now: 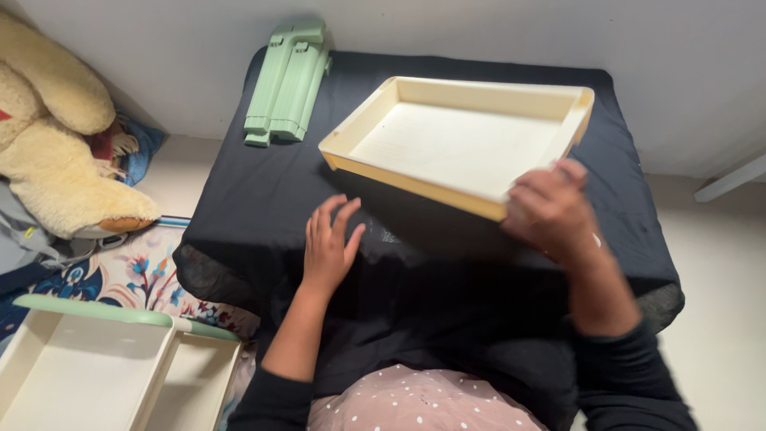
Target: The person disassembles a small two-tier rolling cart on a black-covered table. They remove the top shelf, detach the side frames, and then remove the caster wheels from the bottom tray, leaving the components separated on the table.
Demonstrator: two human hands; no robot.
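A shallow, cream-coloured rectangular plastic tray (459, 144) is held tilted above a low table draped in black cloth (239, 199), its far edge raised and its near right corner lowest. That near corner is clamped by the right hand (550, 209), fingers curled over the rim; the thumb is hidden beneath the tray, so the underside of the grip cannot be made out. The left hand (327, 243) is spread open, fingers apart, palm down just above or on the cloth in front of the tray's near left edge; nothing is held by it, and contact with the cloth cannot be settled.

The step in hand is judged to be the carrying or positioning of the tray over the table. A steadying grip from the free hand on the left edge would be called for before any further move, since the tray is borne at one corner only.

A pale green folded plastic frame (287, 80) lies at the table's far left edge. Two more cream trays with green rims (104, 359) are cut off at the lower left, and a cream plush toy (56, 144) is partly out of view. The right hand is blurred.
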